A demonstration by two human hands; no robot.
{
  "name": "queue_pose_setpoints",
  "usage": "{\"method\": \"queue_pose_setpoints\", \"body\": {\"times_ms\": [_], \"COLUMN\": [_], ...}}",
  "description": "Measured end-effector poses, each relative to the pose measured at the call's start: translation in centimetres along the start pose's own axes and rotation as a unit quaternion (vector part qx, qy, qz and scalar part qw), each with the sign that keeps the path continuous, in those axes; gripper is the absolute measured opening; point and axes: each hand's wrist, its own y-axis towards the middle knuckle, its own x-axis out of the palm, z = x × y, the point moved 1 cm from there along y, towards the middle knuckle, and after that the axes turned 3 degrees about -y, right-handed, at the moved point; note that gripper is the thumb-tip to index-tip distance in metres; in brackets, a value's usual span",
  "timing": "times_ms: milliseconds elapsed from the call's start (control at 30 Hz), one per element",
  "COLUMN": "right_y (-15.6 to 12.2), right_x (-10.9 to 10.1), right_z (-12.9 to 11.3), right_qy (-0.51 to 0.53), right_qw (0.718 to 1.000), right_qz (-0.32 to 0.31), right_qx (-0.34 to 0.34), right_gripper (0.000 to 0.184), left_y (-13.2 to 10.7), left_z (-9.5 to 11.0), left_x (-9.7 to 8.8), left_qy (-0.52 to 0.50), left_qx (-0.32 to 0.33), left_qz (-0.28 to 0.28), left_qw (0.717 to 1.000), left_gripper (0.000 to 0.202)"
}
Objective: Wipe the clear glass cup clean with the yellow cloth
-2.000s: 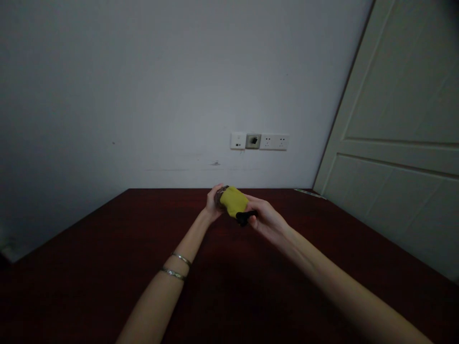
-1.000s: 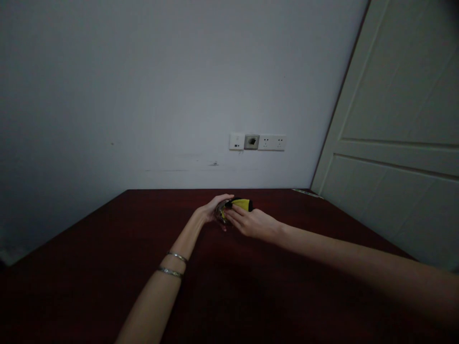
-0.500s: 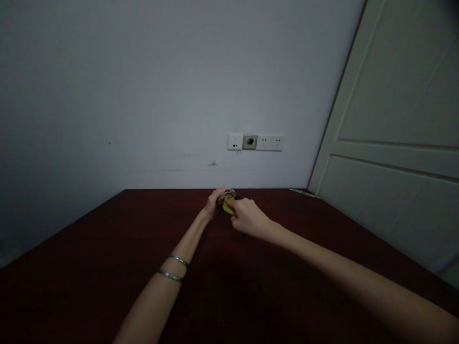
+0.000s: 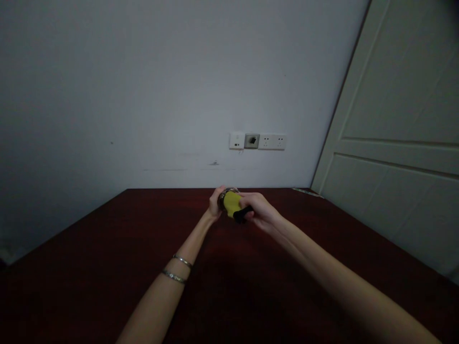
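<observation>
Well, the left hand closes its grip on the metal-rimmed end of a yellow cylinder, the right hand closes firmly around its black tip, both above the dark red bench.

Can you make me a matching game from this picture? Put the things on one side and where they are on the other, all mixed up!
Things:
1. bracelets
2. yellow thing
3. wall sockets
4. door

Places:
A. on the wall above the table
B. at the right side of the table
C. on the left arm
D. between the left hand and the right hand

Right pairs: 1-C, 2-D, 3-A, 4-B.
</observation>
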Motion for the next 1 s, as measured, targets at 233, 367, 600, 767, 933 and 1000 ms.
{"method": "queue_pose_setpoints", "body": {"times_ms": [233,367,600,767,933,1000], "right_y": [-0.1,-0.9,-1.7,-2.6,-2.7,-2.5], "right_x": [-1.3,-2.1,-4.5,-4.4,-4.7,-4.9], "right_z": [1.6,2.8,3.3,3.2,2.6,2.6], "right_qy": [0.125,0.112,-0.439,-0.697,-0.709,-0.685], "right_qw": [0.991,0.993,0.827,0.594,0.519,0.499], "right_qz": [-0.034,-0.022,0.018,-0.058,-0.041,-0.085], "right_qx": [0.038,0.009,-0.351,-0.398,-0.475,-0.524], "right_gripper": [0.021,0.045,0.056,0.057,0.044,0.041], "left_y": [-0.2,-0.2,-0.1,-0.3,-0.3,-0.3], "left_z": [-0.6,-0.6,-0.2,0.1,0.2,0.1], "left_x": [-0.4,-1.3,-1.8,-1.6,-1.7,-1.9], "left_qy": [-0.003,-0.008,0.011,0.036,0.016,0.002], "left_qx": [-0.044,-0.088,-0.295,-0.376,-0.387,-0.386], "left_qz": [0.023,0.027,-0.055,-0.043,-0.076,-0.097], "left_qw": [0.999,0.996,0.954,0.925,0.919,0.917], "left_gripper": [0.042,0.037,0.042,0.037,0.035,0.036]}}
